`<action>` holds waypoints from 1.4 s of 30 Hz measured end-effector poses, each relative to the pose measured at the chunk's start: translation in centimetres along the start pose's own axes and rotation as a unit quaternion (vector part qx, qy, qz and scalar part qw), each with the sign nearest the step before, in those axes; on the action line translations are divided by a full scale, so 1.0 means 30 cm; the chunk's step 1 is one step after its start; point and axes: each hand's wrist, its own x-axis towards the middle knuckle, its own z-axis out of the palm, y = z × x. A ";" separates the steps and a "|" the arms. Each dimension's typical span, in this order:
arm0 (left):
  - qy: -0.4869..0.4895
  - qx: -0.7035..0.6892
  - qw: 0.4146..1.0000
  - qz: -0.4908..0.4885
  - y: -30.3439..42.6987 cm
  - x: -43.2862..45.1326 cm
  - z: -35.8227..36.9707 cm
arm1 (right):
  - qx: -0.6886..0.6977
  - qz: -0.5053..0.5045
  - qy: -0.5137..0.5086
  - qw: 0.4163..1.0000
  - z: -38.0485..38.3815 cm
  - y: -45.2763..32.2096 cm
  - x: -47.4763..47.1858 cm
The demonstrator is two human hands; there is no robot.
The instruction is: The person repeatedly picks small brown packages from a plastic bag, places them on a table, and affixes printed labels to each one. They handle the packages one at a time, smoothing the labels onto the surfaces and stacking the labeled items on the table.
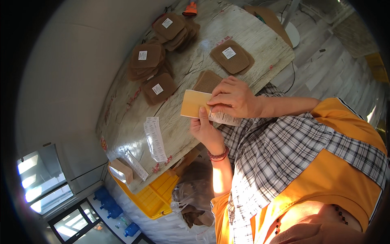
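Observation:
My left hand [208, 134] holds a label sheet [193, 104] from below, with the thumb on its plain yellow backing. Over the sheet's other half, my right hand [234, 97] pinches with thumb and index finger at the border between the yellow part and the white printed labels [228, 118]. Whether a single label lies between those fingertips is hidden. Just beyond the hands is a small stack of brown mesh-textured pads [208, 80], partly covered by the right hand. Farther off, another brown pad [230, 62] bears a white label and rests on a second one.
Stacks of labelled brown pads [146, 58] stand along the table's [182, 137] wall side. Label strips [155, 140] and a wrapped pack [121, 171] lie toward the left end. Below the edge are a yellow crate [152, 195] and a clear plastic bag [192, 198] with brown pieces.

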 end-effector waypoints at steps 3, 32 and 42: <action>0.013 0.015 0.999 0.029 -0.019 -0.007 0.011 | 0.013 0.026 0.015 0.999 0.022 -0.003 -0.013; -0.056 0.080 0.990 -0.098 0.014 -0.008 -0.146 | 0.319 0.167 -0.027 0.932 -0.040 -0.043 -0.014; -0.279 0.565 0.730 0.264 -0.011 -0.011 -0.070 | 0.182 0.360 -0.156 0.902 0.035 0.212 0.057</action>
